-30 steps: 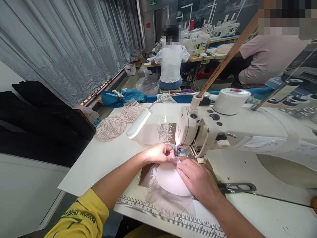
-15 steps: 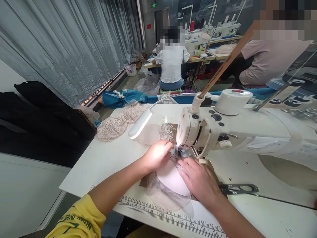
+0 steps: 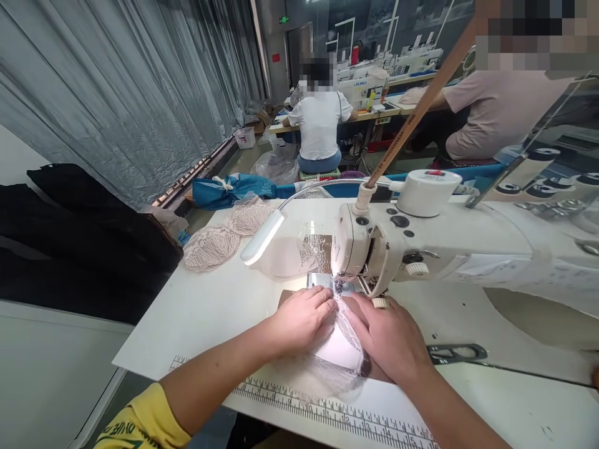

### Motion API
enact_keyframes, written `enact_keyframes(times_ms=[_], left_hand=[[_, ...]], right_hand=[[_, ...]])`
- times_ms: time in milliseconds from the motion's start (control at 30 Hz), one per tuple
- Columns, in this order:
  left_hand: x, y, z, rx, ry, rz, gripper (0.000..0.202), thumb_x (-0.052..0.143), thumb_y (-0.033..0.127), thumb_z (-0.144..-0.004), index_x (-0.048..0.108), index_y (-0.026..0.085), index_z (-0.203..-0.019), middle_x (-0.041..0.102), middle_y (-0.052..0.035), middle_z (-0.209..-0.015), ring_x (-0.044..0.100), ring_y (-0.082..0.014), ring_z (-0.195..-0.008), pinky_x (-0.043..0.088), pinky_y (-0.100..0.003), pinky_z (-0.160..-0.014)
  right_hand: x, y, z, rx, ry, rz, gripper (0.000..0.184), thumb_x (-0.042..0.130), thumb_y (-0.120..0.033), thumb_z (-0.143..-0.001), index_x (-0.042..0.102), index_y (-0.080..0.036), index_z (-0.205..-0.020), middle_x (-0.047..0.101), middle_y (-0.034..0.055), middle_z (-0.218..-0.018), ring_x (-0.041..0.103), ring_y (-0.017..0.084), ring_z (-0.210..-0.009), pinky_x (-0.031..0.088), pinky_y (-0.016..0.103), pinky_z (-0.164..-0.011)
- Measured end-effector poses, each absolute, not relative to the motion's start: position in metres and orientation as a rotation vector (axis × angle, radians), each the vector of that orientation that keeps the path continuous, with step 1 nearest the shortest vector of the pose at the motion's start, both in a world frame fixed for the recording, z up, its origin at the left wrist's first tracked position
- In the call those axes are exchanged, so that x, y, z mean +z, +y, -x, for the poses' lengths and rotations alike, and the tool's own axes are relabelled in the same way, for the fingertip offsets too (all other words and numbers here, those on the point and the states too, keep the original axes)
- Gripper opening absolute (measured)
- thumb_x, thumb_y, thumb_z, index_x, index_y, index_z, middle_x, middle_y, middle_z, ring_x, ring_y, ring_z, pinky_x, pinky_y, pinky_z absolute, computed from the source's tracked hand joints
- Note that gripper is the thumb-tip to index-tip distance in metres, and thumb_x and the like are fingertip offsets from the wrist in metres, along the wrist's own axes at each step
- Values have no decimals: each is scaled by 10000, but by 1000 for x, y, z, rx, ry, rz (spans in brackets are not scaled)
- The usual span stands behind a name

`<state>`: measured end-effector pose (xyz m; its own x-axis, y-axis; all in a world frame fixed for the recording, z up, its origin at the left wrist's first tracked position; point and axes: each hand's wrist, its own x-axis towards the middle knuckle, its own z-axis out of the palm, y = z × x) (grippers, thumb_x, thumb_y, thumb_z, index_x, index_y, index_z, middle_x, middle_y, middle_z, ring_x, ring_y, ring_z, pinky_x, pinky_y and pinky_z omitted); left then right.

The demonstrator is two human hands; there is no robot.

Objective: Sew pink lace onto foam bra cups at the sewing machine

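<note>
While left hand [image 3: 300,319] lies palm-down on lace cup [image 3: 340,347], fingers [image 3: 322,299] extended, right hand [image 3: 397,333] alongside, grip unclear

Sewing workshop: sewing machine [image 3: 449,231] in foreground, more machines [image 3: 360,92] behind, people [image 3: 319,128] seated nearby, thread spools [image 3: 538,165] at right.

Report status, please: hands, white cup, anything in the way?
Left hand palm-down on white cup. Right hand at its lace edge, close to the sewing machine. Lamp clear of both hands.
</note>
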<state>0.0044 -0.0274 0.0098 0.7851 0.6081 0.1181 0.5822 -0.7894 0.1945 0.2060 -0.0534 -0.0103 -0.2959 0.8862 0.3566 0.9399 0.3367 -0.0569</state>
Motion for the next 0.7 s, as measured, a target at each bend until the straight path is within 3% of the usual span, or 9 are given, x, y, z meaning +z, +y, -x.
enact_keyframes(times_ms=[133,300,700], left_hand=[[13,-23,-4,263,899,-2815,452,480,293,-888,479,86,-1291,521,-176,-1327,469,-290,-1249,440,-434,-1017],[15,-16,0,222,865,-2796,495,487,295,-877,487,46,-1304,507,-185,-1356,462,-294,-1269,409,-421,-1060],[14,11,5,92,747,-2829,555,485,337,-881,464,54,-1358,447,-179,-1417,476,-297,-1263,401,-407,-1053]], right_hand=[[-12,-56,-205,-143,-2304,1379,291,498,-269,-894,670,-155,-1099,695,60,-922,605,210,-810,408,329,-735],[-14,-54,-201,-150,-2328,1464,247,546,-223,-853,688,-176,-1050,686,31,-850,597,202,-738,391,337,-697],[-20,-52,-198,-227,-2338,1598,284,523,-274,-884,701,-180,-1084,712,87,-933,629,208,-726,436,326,-633]])
